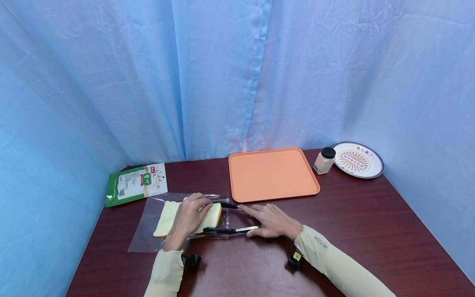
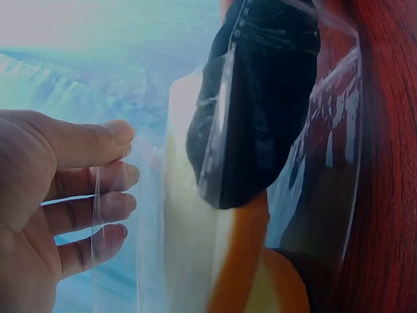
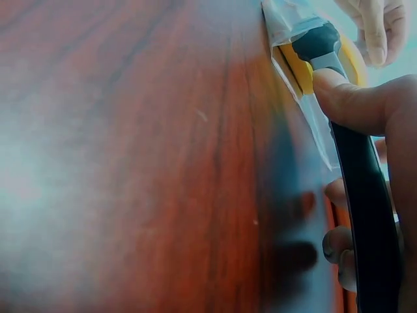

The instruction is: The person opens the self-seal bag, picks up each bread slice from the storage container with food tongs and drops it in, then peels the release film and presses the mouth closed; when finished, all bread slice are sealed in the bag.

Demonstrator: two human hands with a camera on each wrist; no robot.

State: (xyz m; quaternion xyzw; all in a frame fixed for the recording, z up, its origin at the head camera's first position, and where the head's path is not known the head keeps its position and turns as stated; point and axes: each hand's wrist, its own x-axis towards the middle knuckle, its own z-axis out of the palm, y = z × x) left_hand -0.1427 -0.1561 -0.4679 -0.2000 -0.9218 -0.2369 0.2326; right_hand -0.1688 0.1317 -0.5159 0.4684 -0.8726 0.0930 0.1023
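Note:
Bread slices (image 1: pixel 168 214) with a yellow-brown crust lie in a clear plastic bag (image 1: pixel 142 237) at the left of the table. My left hand (image 1: pixel 191 216) is over the bread; in the left wrist view its thumb and fingers pinch the bag's thin film. From the right, my right hand (image 1: pixel 272 220) holds a pair of tongs (image 1: pixel 219 231), thumb on the near arm and fingers at the far one. The tongs stand spread, their black tips on both sides of the bread's right end. In the left wrist view one black tip (image 2: pixel 260 111) is partly behind the film.
An orange tray (image 1: pixel 272 173) lies behind my hands. Farther right stand a jar (image 1: pixel 323 161) with a black lid and a patterned plate (image 1: pixel 358 161). At the back left is a green and white packet (image 1: pixel 137 184). Blue curtains (image 1: pixel 219 82) enclose the table.

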